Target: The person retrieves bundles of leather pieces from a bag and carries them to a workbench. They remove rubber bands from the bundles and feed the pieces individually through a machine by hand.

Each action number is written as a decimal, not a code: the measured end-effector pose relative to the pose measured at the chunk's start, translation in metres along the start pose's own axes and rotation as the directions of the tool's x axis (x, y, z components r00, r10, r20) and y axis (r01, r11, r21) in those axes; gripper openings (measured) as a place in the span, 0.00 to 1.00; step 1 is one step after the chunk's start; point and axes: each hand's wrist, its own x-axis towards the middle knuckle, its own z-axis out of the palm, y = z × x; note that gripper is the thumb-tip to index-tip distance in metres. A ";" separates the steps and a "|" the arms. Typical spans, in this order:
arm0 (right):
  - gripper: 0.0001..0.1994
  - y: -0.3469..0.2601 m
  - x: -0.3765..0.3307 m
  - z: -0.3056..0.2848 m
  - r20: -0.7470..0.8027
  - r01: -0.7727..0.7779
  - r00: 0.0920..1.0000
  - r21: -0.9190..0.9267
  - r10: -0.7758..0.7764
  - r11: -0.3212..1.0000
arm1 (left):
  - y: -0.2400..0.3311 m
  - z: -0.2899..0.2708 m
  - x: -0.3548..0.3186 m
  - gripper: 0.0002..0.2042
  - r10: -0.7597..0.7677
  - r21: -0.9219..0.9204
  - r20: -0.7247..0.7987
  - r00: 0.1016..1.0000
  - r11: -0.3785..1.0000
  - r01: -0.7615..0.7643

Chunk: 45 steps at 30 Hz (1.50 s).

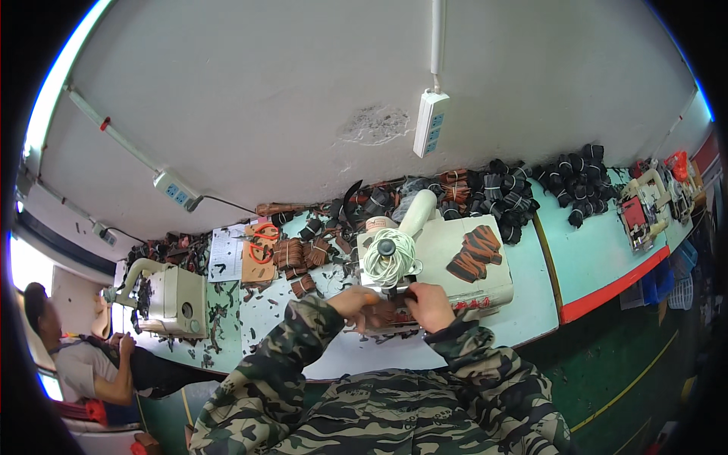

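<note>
We've got both hands down at the front of the sewing machine [440,258] on the table [531,303]: left hand [355,302] and right hand [428,303] pinching a brown leather strip [388,312] between them, under the thread cone [389,256].

Sewing machine [432,262] on table [531,303], thread cone [389,256] atop it, second machine [171,299] left, scissors [263,236] between

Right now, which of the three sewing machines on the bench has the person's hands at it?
The middle cream sewing machine, topped by a white thread cone: left hand and right hand meet at its front. The other two stand untouched, far left and far right.
</note>
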 end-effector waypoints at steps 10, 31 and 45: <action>0.08 -0.008 -0.002 -0.007 0.050 -0.075 0.996 0.075 0.071 0.994 | -0.009 -0.005 -0.004 0.12 0.039 -0.011 -0.074 0.996 0.999 -0.040; 0.09 0.002 -0.005 -0.019 0.119 -0.121 0.989 0.264 0.092 0.957 | -0.013 0.008 -0.002 0.12 0.144 -0.002 -0.257 0.956 0.989 -0.150; 0.08 0.002 -0.008 -0.018 0.099 0.069 0.992 0.115 -0.081 0.991 | -0.008 0.020 0.007 0.12 0.105 -0.162 -0.048 0.993 0.980 -0.112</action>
